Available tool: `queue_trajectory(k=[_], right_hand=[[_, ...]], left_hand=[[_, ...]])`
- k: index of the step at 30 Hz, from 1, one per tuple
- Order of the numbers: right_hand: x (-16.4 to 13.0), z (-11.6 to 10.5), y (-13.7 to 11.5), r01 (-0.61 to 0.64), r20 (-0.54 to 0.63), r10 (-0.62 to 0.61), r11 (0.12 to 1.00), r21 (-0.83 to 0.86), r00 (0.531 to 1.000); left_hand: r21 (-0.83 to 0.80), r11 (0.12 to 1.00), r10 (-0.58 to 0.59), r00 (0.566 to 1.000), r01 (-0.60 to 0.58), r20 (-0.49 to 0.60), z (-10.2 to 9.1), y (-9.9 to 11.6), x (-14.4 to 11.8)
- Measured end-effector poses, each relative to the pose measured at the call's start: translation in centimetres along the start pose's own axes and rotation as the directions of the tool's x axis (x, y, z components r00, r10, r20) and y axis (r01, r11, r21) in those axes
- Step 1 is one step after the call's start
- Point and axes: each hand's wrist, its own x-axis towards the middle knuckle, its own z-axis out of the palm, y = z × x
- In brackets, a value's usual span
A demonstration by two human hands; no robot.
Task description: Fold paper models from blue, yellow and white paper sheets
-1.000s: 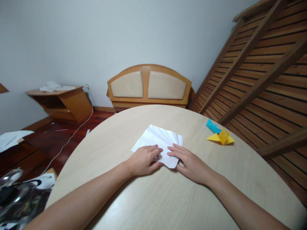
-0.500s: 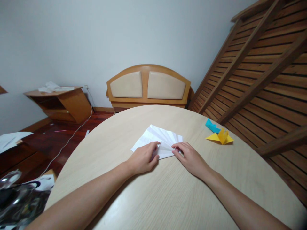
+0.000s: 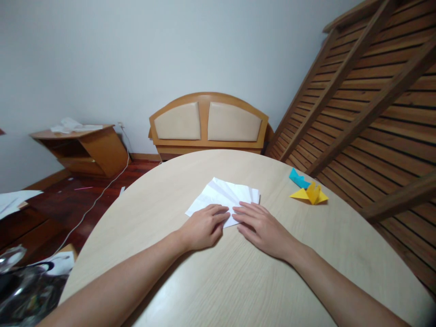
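A sheet of white paper (image 3: pixel 223 193) with several creases lies on the round table (image 3: pixel 218 281). My left hand (image 3: pixel 205 226) rests on its near left part, fingers stretched out and pointing right. From the other side my right hand (image 3: pixel 260 225) lies over the near right part, its fingers spread flat on the paper. The fingertips of both hands almost meet near the middle of the near edge. Part of that edge is hidden under my hands.
On the table's right side sit a yellow origami piece (image 3: pixel 309 195) and a blue origami piece (image 3: pixel 299 178). A wooden slatted frame (image 3: pixel 371 109) leans beyond the right edge. Behind the table stands a padded headboard (image 3: pixel 204 120); a wooden cabinet (image 3: pixel 102 154) is at the left.
My right hand has let go of the pinched paper at the right and moved left, now flat on it. My left fingers have straightened from a curl and lie flatter.
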Motion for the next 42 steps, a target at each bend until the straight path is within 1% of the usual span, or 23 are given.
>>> queue_trajectory(k=[1,3,6,10,15,17,20,22,26,29,32,36,42], right_hand=[[-0.1,0.0,-0.3,0.012,0.055,-0.013,1.0,0.015,0.998],[-0.4,0.1,-0.7,-0.003,0.144,-0.003,0.999,0.042,0.99],[-0.6,-0.1,-1.1,-0.042,0.209,0.03,0.998,0.055,0.977],[-0.4,-0.4,-2.2,-0.066,0.213,0.058,0.997,0.03,0.975],[-0.1,-0.5,-3.5,-0.042,0.212,0.038,0.999,0.015,0.977],[-0.1,-0.8,-3.5,-0.018,0.223,0.011,0.999,0.031,0.975],[-0.3,-1.2,-3.1,0.015,0.247,-0.032,0.997,0.07,0.968],[-0.4,-1.3,-2.8,0.017,0.264,-0.042,0.995,0.093,0.964],[-0.4,-1.1,-2.6,-0.032,0.292,0.001,0.994,0.102,0.956],[-0.5,-1.4,-2.3,-0.03,0.31,-0.004,0.994,0.104,0.951],[-0.7,-2.4,-1.4,-0.007,0.311,-0.029,0.994,0.111,0.95],[-1.2,-3.6,-0.3,-0.031,0.303,0.003,0.996,0.089,0.953],[-1.1,-3.9,-0.4,-0.026,0.318,-0.004,0.996,0.091,0.948]], left_hand=[[0.007,1.0,-0.002,1.0,0.002,0.004,0.1,-0.1,0.0],[0.036,0.999,-0.029,0.999,0.028,0.022,0.2,-0.2,-0.1],[0.106,0.99,-0.102,0.994,0.097,0.036,0.1,0.2,0.0],[0.169,0.97,-0.174,0.984,0.176,-0.029,-0.1,0.9,0.1],[0.121,0.969,-0.211,0.976,0.215,-0.042,0.0,0.8,0.3],[0.111,0.967,-0.225,0.973,0.229,-0.05,0.0,0.5,0.3],[0.121,0.957,-0.251,0.962,0.263,-0.103,0.1,0.4,0.4],[0.117,0.96,-0.238,0.963,0.253,-0.124,0.1,0.5,0.5],[0.063,0.978,-0.192,0.976,0.199,-0.101,0.1,0.9,0.5],[0.071,0.976,-0.2,0.974,0.208,-0.102,0.0,1.2,0.4],[0.104,0.968,-0.217,0.972,0.226,-0.095,-0.2,1.3,0.4],[0.124,0.956,-0.26,0.963,0.267,-0.069,-0.4,1.5,0.3],[0.14,0.954,-0.259,0.964,0.264,-0.053,-0.4,1.9,0.2]])
